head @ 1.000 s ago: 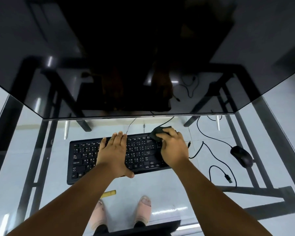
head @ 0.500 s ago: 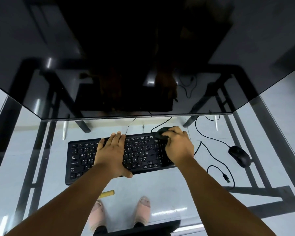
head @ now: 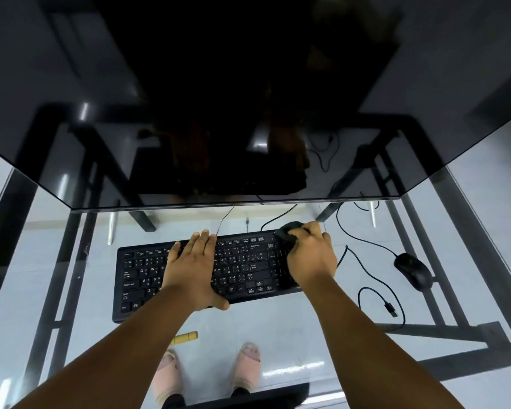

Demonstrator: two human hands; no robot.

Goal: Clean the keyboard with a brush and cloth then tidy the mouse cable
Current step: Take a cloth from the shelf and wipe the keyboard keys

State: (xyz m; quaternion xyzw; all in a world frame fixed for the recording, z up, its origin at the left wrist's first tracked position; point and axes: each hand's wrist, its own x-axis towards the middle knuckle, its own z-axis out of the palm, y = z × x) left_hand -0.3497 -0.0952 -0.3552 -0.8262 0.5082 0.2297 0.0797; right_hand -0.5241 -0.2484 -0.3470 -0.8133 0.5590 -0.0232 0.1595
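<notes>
We see a large dark monitor [head: 248,98] filling the upper part of the head view, its glossy screen mirroring the desk frame. Below it lies the glass table [head: 278,326], clear enough that a pair of feet in pale slippers shows through it on the floor. On the glass, just in front of the monitor, sits the black keyboard [head: 242,267], running left to right and slightly tilted. Our left hand [head: 194,270] lies flat and spread wide across the middle keys, fingers together and pointing away, thumb hooked over the near edge; it holds nothing. Our right hand [head: 310,258] is curled tight around a dark cloth [head: 288,231], pressing it onto the far right corner of the keyboard. Well to the right, apart from the keyboard, rests the black mouse [head: 413,271]. The mouse cable [head: 363,240] runs from its far end in loose curves across the glass toward the monitor, and a second loop ends in a plug [head: 390,309] lying free near the table's right side. A small yellow handle [head: 185,338] peeks out beside our left forearm; we cannot tell what it belongs to.
</notes>
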